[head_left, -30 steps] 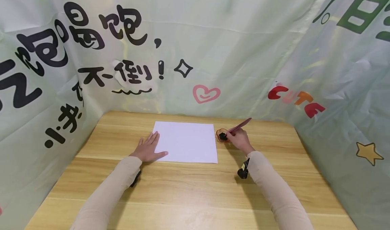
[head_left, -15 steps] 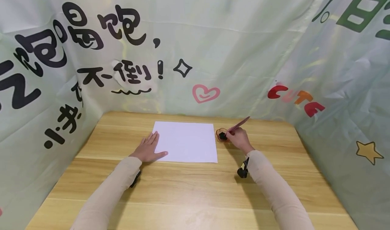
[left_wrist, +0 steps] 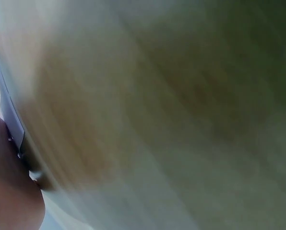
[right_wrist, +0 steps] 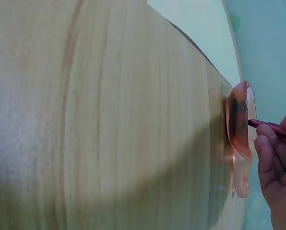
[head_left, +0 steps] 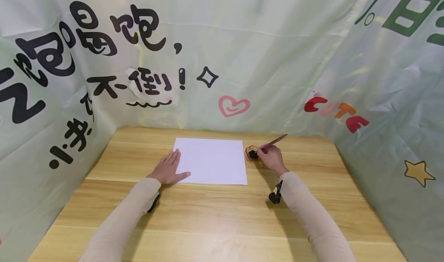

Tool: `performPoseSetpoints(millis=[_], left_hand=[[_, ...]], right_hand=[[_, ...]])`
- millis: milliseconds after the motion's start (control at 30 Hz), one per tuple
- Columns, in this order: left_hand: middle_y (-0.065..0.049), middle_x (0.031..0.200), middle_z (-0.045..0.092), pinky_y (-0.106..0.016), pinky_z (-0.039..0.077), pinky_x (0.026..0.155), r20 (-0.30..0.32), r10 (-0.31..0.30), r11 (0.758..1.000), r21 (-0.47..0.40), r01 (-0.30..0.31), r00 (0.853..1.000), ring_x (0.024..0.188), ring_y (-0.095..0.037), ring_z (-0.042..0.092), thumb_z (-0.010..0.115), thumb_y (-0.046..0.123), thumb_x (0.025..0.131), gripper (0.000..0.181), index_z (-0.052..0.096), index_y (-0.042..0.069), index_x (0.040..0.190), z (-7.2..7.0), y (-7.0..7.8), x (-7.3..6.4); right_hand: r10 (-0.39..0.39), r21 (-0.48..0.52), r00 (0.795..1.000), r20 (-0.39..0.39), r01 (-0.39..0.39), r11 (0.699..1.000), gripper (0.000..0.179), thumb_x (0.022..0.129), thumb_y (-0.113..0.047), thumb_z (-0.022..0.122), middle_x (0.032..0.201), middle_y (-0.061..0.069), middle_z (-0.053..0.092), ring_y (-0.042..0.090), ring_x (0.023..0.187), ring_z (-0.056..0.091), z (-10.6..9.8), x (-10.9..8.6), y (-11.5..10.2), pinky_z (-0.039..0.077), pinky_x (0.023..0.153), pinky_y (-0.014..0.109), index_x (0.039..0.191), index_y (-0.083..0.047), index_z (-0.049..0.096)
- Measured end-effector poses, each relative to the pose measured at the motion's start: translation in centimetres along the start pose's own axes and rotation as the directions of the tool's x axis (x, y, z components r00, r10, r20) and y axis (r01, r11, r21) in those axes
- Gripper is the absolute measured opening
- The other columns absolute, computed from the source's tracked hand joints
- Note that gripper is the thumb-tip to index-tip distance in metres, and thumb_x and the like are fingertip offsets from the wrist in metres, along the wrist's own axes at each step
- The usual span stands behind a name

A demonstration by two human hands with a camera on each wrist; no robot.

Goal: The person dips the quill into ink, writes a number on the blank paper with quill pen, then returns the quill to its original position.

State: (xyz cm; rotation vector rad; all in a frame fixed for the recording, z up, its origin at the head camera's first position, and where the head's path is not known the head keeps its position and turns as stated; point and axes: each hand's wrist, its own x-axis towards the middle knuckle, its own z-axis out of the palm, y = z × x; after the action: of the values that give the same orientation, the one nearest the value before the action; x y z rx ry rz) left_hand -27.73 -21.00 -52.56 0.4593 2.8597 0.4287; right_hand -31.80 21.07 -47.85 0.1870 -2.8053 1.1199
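A white sheet of paper (head_left: 213,162) lies on the wooden table, with my left hand (head_left: 166,170) resting flat across its left edge, fingers straight and thumb spread. To the right of the paper sits a small see-through orange-pink dish (right_wrist: 241,152) with a short handle and something black, like ink, inside. My right hand (head_left: 272,160) pinches a slim dark red brush (head_left: 274,141) between thumb and fingers. Its lower tip is at the dish, by the black patch; the right wrist view hides whether it touches. The left wrist view is blurred, showing skin and a sliver of paper.
The wooden table (head_left: 215,223) reaches back to a pale printed cloth (head_left: 277,61) that hangs behind and along both sides. Black wrist cameras, one of them the right wrist camera (head_left: 275,194), hang below the sleeves close above the wood.
The upper end of the brush has swung slightly left, then back right, while its tip stays at the dish. My left hand keeps its place on the paper.
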Motion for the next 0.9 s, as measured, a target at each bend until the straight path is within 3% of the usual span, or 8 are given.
performPoseSetpoints(millis=[167,233,467,567,767,900], left_hand=[[-0.011,0.161,-0.005,-0.053,0.001,0.117,0.005,-0.001,1.000,0.009,0.001,1.000,0.148,-0.030,-0.005,0.033,0.081,0.083,0.110,-0.001,0.003,0.153,0.0,0.0,0.1],[-0.012,0.161,-0.005,-0.054,0.001,0.116,0.004,0.002,1.000,0.005,-0.002,1.000,0.147,-0.031,-0.004,0.034,0.079,0.084,0.109,0.000,0.002,0.153,0.0,0.1,0.1],[-0.011,0.161,-0.004,-0.053,0.002,0.117,0.008,-0.007,1.000,0.014,0.007,1.000,0.148,-0.030,-0.004,0.037,0.078,0.084,0.108,0.000,0.003,0.153,-0.1,0.1,-0.1],[-0.011,0.161,-0.004,-0.054,0.003,0.116,0.006,-0.009,1.000,0.011,0.008,1.000,0.148,-0.030,-0.004,0.038,0.078,0.084,0.109,0.001,0.003,0.153,0.1,0.0,0.0],[-0.010,0.161,-0.004,-0.052,0.003,0.117,0.002,-0.014,1.000,0.017,0.014,1.000,0.148,-0.028,-0.004,0.037,0.080,0.083,0.109,0.000,0.005,0.153,0.2,-0.1,0.2],[-0.011,0.161,-0.004,-0.052,0.001,0.117,0.004,-0.012,1.000,0.019,0.012,1.000,0.148,-0.029,-0.004,0.037,0.079,0.084,0.109,0.000,0.004,0.153,0.0,0.1,0.0]], right_hand=[[-0.004,0.027,0.999,-0.035,0.005,1.000,0.021,0.093,-0.017,0.055,0.051,-0.001,0.052,0.014,0.045,0.036,0.0,0.0,0.0,0.032,0.049,0.028,0.086,-0.005,0.071],[-0.002,0.030,0.999,-0.053,0.004,1.000,0.023,0.093,-0.018,0.055,0.051,0.001,0.053,0.014,0.045,0.037,0.0,0.0,-0.1,0.033,0.049,0.028,0.082,-0.005,0.071],[0.006,0.048,0.996,-0.087,-0.001,0.999,0.023,0.094,-0.018,0.056,0.073,0.015,0.070,0.011,0.048,0.046,0.0,0.2,-1.3,0.036,0.049,0.025,0.089,-0.004,0.073],[0.018,0.077,0.994,-0.106,-0.009,0.997,0.022,0.093,-0.018,0.057,0.075,0.015,0.070,0.013,0.050,0.048,0.2,0.3,-2.2,0.038,0.049,0.025,0.093,-0.004,0.074],[0.040,0.110,0.990,-0.132,-0.026,0.994,0.021,0.091,-0.019,0.060,0.084,0.012,0.073,0.020,0.071,0.064,1.0,0.8,-3.9,0.047,0.063,0.026,0.093,-0.004,0.075],[0.078,0.133,0.990,-0.120,-0.062,0.989,0.022,0.091,-0.021,0.061,0.083,0.010,0.073,0.022,0.071,0.065,1.9,1.1,-4.8,0.047,0.064,0.034,0.090,-0.005,0.076]])
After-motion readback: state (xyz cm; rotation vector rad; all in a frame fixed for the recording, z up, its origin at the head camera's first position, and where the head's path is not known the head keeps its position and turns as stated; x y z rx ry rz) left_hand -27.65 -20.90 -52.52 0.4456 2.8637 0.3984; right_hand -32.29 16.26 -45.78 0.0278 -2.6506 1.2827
